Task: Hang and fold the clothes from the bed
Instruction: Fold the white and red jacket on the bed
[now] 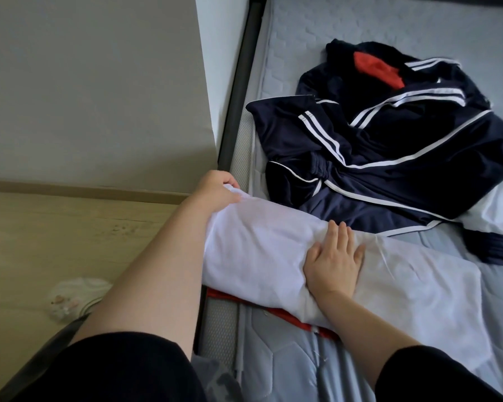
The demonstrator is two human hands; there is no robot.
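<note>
A white garment [262, 250] lies folded lengthwise across the near part of the bed [389, 30]. My left hand [215, 190] grips its far left end at the bed's edge. My right hand [334, 256] lies flat on the middle of the white cloth, fingers straight, pressing it down. Behind it sits a crumpled heap of navy sportswear with white stripes [375, 146], with a red piece [378, 69] showing at its top. A strip of red fabric [288, 311] peeks out from under the white garment.
The grey quilted mattress fills the right side. A dark metal bed frame rail [238, 91] runs along its left edge. Left of it are a pale wall [84, 82], wooden floor [55, 233] and a white slipper [73, 297].
</note>
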